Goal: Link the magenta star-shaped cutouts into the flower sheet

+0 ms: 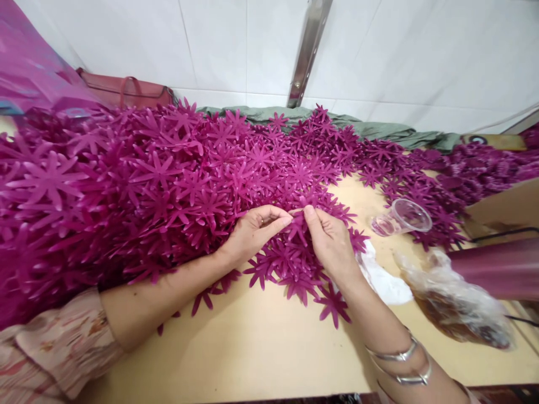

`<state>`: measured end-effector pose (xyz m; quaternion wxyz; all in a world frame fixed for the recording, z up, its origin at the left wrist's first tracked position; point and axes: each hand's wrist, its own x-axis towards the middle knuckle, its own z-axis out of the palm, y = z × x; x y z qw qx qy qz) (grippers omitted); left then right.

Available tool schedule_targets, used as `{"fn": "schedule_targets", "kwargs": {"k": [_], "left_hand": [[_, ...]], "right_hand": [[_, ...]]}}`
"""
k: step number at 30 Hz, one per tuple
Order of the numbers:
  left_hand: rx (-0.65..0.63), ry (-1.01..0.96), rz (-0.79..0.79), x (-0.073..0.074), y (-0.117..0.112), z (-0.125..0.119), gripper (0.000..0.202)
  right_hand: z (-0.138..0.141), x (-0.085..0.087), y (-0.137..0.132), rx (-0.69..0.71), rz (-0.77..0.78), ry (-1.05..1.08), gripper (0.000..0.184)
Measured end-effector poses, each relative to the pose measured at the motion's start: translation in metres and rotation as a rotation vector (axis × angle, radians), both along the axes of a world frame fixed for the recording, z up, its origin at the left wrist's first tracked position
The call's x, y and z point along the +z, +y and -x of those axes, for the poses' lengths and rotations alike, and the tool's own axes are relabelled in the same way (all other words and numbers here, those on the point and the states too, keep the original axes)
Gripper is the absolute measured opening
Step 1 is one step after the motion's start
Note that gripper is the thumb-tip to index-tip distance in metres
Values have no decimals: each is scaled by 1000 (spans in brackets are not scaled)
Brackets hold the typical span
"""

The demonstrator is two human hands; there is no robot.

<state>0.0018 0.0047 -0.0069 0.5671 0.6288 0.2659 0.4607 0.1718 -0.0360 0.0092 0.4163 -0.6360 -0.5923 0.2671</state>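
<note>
Floral sleeve [63, 342] is closest to my cam. Right hand [334, 241] pinches a magenta flower [298, 231] just left of its thumb, between both hands. Left hand [261, 229]: fingertips pressed together, can't tell whether they've got a petal.

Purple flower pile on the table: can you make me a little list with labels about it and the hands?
Right hand: pinching a shiny magenta star-shaped flower
Left hand: fingertips together beside it, grip unclear
Pile: many similar flowers, thickest at left
Surface: pale wood-coloured table
Far right: clear round-rimmed plastic cup
Behind: white tiled wall
</note>
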Motion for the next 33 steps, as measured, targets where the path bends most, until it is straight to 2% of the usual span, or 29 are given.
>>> {"fn": "schedule_targets", "kwargs": {"k": [3, 7, 9, 15, 21, 24, 26, 28, 30, 33], "left_hand": [[36, 36, -19, 0, 0, 1, 24], [91, -47, -24, 0, 0, 0, 21], [144, -96, -20, 0, 1, -2, 20], [188, -128, -17, -2, 2, -2, 26], [244, -119, -79, -4, 4, -2, 25], [243, -130, -82, -4, 5, -2, 26], [220, -142, -68, -2, 4, -2, 28], [172, -148, -43, 0, 2, -2, 31], [103, -136, -34, 2, -1, -1, 34], [51, -104, -64, 4, -3, -1, 33]], "right_hand": [[-9, -5, 7, -93, -51, 132, 81], [-18, -11, 15, -12, -70, 369, 81], [-19, -10, 17, 23, -58, 408, 79], [-16, -5, 12, 1, -71, 358, 75], [-21, 1, 5, 43, 46, 180, 81], [-21, 8, 3, 44, -46, 40, 86], [-19, 12, 2, -37, -160, -29, 84], [-16, 12, 3, -90, -197, -39, 78], [-13, 8, 4, -29, -146, 35, 74], [-11, 0, 6, 164, 6, 178, 76]]}}
